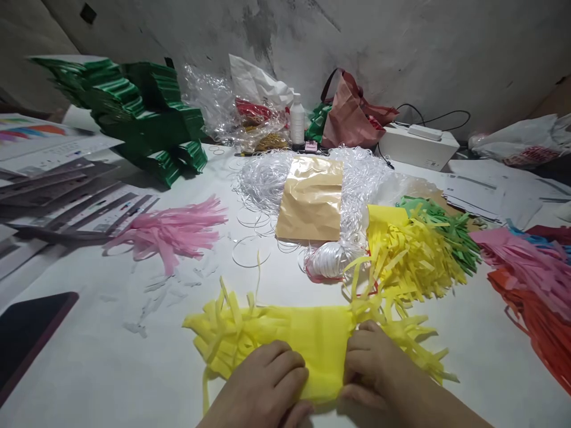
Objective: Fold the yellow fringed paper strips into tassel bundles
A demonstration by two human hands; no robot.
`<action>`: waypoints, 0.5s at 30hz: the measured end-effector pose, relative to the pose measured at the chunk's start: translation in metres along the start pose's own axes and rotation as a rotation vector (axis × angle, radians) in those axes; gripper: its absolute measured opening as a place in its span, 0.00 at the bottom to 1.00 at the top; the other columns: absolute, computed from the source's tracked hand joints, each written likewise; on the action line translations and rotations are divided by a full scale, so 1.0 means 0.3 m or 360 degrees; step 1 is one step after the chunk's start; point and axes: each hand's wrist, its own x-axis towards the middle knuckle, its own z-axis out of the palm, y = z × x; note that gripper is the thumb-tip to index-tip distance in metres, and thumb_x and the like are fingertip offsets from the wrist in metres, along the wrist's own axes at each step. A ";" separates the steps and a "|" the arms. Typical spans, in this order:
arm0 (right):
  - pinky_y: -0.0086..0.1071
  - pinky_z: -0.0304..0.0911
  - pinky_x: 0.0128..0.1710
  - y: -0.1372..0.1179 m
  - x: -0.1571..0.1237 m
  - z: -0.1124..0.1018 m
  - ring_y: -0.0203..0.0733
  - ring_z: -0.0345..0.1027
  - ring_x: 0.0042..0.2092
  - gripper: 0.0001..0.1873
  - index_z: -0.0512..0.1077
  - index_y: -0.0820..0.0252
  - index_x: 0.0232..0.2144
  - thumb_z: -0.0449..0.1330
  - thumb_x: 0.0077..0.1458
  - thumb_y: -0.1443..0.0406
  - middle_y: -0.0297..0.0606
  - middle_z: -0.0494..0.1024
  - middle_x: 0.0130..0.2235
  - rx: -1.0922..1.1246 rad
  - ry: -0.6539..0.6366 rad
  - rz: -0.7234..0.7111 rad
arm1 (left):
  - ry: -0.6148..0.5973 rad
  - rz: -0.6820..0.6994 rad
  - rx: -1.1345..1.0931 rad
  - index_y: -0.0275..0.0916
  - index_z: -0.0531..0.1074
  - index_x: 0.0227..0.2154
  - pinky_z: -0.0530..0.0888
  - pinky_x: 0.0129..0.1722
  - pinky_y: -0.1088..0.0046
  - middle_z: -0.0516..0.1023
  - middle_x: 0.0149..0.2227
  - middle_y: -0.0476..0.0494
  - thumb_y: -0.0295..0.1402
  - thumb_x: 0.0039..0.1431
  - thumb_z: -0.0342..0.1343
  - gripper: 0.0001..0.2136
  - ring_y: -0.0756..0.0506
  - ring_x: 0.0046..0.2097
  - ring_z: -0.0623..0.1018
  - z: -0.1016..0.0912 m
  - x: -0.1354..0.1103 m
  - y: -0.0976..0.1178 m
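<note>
A sheet of yellow tissue paper [312, 339] with fringed ends lies flat on the white table [111, 356] close to me. My left hand [263, 383] presses on its near left part, fingers curled over the edge. My right hand [375, 368] pinches the near right edge of the same sheet, thumb under and fingers on top. Both hands grip the uncut middle band. Fringe strips spread out to the left and right of my hands.
A yellow fringe pile [405, 255], green fringe [441, 226], pink [521, 255] and orange fringe [539, 327] lie at right. A pink tassel [173, 232] lies left, white cord [334, 178] and a tan sheet [312, 199] in the middle. A dark tablet [27, 333] sits at the left edge.
</note>
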 end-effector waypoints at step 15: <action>0.39 0.52 0.62 -0.007 -0.006 -0.011 0.39 0.72 0.51 0.08 0.71 0.57 0.45 0.53 0.69 0.71 0.36 0.81 0.46 -0.0372 0.0302 -0.0416 | 0.0131 -0.0051 -0.0120 0.44 0.69 0.43 0.74 0.36 0.69 0.81 0.38 0.46 0.22 0.65 0.44 0.13 0.44 0.36 0.77 0.044 -0.023 -0.036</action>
